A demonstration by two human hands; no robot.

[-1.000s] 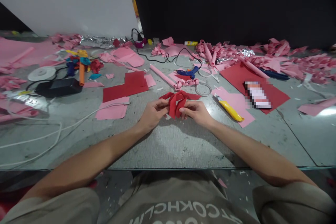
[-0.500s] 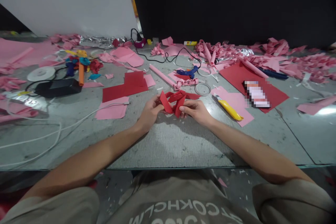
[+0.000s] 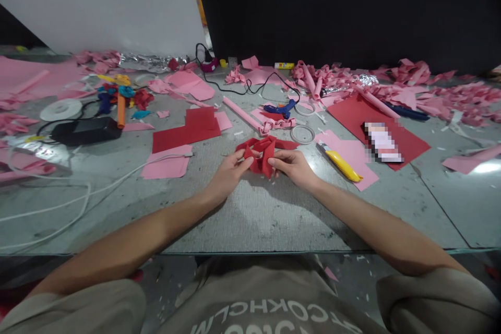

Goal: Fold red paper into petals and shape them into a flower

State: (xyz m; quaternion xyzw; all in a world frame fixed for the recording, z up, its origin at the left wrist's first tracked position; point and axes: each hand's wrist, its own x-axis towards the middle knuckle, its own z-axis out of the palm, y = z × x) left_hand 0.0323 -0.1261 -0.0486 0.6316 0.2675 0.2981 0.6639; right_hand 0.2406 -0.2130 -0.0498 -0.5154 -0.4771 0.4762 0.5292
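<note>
A folded red paper piece, with angled strips and a gap in its middle, is held just above the table in front of me. My left hand pinches its left side between thumb and fingers. On the other side, my right hand grips a red flap, thumb on the near face. The fingers behind the paper are partly hidden. Right of my right hand lies a yellow utility knife on pink paper. Behind the folded piece are a clear tape ring and a rolled pink paper strip.
Red sheets and a white cable lie to the left, near a black box. A blue glue gun rests behind my hands. A phone sits on a red sheet at right. Pink scraps line the back.
My left hand has shifted slightly right and inward on the folded red paper, and its left flap now sits lower and further in. My right hand stays nearly in place.
</note>
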